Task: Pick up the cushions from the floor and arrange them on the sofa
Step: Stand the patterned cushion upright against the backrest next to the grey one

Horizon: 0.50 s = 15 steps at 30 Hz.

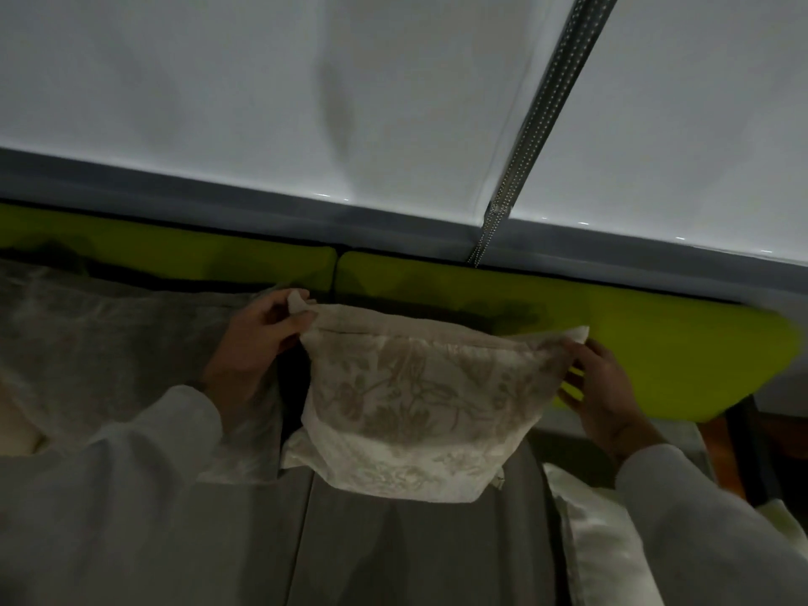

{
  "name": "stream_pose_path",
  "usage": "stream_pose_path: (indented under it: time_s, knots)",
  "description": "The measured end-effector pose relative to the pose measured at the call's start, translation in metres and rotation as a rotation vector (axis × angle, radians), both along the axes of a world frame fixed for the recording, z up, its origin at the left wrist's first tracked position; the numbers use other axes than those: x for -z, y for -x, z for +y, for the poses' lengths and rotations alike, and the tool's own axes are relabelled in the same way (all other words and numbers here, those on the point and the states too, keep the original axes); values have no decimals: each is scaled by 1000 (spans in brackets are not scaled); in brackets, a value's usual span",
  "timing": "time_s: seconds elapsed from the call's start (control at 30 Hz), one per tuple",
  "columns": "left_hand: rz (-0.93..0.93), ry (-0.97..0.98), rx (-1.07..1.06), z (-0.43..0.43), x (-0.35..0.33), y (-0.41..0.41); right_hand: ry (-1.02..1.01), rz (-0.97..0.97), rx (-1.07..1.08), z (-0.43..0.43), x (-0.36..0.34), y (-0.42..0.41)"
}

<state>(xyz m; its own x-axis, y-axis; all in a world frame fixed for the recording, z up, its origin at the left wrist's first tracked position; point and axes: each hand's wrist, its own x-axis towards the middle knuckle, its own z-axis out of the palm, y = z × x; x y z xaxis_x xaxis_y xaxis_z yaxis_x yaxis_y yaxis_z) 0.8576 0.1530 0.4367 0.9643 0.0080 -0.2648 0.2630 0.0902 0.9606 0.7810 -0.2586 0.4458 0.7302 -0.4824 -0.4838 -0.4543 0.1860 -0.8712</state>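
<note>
A beige cushion with a pale floral pattern (419, 404) stands upright against the lime-green sofa backrest (656, 338), its lower edge on the grey seat (415, 557). My left hand (258, 338) pinches its top left corner. My right hand (603, 382) holds its top right corner, fingers behind the fabric. A larger grey cushion (100, 343) leans against the backrest to the left, partly behind my left arm. Another pale cushion (599, 548) lies on the seat at the lower right, partly under my right sleeve.
White roller blinds (306, 102) with a beaded chain (542, 107) hang behind the sofa. The backrest's right end curves down near a wooden piece (721, 448). A seam (301, 540) divides the grey seat.
</note>
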Motion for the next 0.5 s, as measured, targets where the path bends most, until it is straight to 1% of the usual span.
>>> stream_pose_path:
  time_s: [0.1,0.17,0.3,0.5]
  knots:
    - [-45,-119,8,2,-6,-9,86,40,-62,0,-3,-12]
    - [-51,-144,-15,8,-9,-13,150,49,-108,0,-6,-18]
    - [-10,-142,-176,24,-7,-19,163,36,-26,-8,-13,-23]
    - [44,-237,-177,22,-8,-24,200,61,12,-1,-17,-18]
